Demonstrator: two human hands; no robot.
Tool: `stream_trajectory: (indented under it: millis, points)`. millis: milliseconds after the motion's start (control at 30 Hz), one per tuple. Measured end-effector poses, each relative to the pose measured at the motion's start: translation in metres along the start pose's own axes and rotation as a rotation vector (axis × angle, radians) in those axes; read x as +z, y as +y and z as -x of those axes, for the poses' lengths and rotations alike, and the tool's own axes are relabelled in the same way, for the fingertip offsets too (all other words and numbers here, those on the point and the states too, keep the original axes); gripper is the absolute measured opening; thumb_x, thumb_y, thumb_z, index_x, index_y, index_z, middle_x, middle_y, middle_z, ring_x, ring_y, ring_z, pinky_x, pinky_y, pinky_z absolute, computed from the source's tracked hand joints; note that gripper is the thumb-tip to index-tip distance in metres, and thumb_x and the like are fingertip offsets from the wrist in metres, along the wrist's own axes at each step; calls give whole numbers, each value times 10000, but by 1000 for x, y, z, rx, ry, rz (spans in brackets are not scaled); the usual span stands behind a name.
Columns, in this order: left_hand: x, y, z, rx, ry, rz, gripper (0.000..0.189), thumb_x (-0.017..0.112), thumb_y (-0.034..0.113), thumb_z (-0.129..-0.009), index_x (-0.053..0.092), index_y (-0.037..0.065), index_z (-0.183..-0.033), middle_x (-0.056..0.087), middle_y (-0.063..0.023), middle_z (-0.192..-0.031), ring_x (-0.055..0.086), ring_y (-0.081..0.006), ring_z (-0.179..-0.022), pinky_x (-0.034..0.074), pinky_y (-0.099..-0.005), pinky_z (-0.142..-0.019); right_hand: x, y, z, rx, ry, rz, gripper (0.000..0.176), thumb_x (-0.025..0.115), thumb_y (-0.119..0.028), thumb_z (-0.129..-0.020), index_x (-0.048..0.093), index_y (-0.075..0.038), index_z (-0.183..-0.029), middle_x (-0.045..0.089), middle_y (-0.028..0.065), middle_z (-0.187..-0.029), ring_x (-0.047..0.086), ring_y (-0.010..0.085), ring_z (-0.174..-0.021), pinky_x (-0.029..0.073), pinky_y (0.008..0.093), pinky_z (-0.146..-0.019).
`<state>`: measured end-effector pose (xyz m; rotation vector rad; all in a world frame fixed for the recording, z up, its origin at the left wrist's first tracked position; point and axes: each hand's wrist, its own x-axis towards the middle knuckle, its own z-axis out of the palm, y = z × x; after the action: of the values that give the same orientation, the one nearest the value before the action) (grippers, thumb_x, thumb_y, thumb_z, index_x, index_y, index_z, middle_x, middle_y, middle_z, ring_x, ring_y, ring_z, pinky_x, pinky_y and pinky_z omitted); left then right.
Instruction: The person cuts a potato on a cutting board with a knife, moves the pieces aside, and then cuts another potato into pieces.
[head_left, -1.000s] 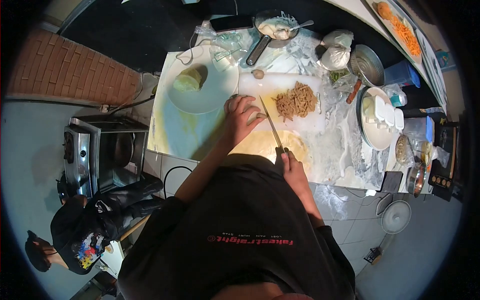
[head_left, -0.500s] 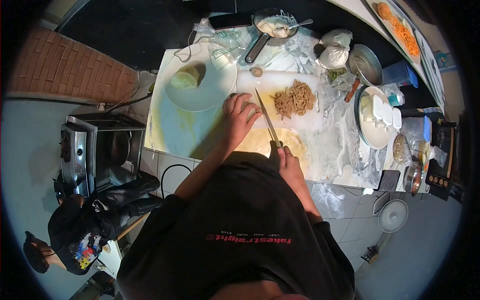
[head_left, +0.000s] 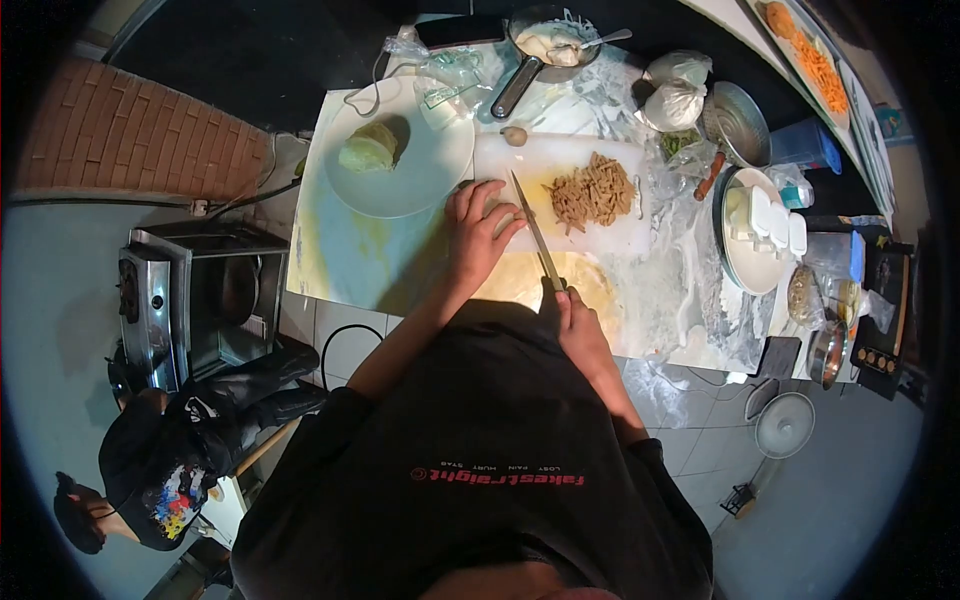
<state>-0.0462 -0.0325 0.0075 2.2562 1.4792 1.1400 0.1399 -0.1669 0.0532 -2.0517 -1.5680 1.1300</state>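
Right hand [head_left: 578,318]: closed around the handle of a long knife [head_left: 535,230], at the near edge of the counter, close to the person's body. Blade: runs away from that hand across the white cutting board [head_left: 560,152], tip toward the board's far side. Left hand [head_left: 478,232]: laid on the board's left end, fingers curled, fingertips touching or just beside the flat of the blade; whether it grasps anything or only presses down cannot be told, since whatever lies beneath it is hidden. Cut material: pile of brown strips [head_left: 593,193], on the right half of the board, right of the blade and apart from both hands. Progress, as judged: a fair heap is already sliced; how much is left uncut under the left hand cannot be seen. Adjacent items: round plate [head_left: 430,178] touching the board's left edge, carrying a pale green cabbage piece [head_left: 368,148], whole and uncut; long-handled pan [head_left: 548,45] beyond the board; dish of white blocks [head_left: 765,225] to the right. Another person [head_left: 160,470] sits low at the left, well apart.
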Motion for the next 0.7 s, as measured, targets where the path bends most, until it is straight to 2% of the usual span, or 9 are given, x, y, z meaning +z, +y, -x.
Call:
stream_trajectory:
  millis: [300, 567, 700]
  points:
    - [4, -3, 0, 1, 9, 3, 214, 834, 245, -735, 732, 139, -890, 595, -27, -1263, 500, -281, -1203, 337, -463, -1045, -10, -10, -14, 51, -120, 24, 479, 368, -358, -1089, 549, 65, -1223, 656, 364, -900, 631, 544, -913, 513, 586, -771]
    - [4, -3, 2, 7, 7, 24, 244, 838, 208, -730, 695, 131, -912, 582, -45, -1273, 502, -297, -1203, 344, -487, -1038, 4, -13, -27, 11, -58, 120, 431, 393, -343, -1079, 481, 19, -1296, 666, 332, -819, 652, 532, -802, 526, 597, -689]
    - [11, -5, 5, -30, 48, 7, 286, 835, 212, -741, 655, 140, -952, 567, -63, -1291, 510, -306, -1201, 340, -504, -1037, 4, -12, -29, 4, -28, 121, 429, 395, -350, -1079, 512, 18, -1265, 667, 333, -826, 656, 524, -813, 530, 589, -703]
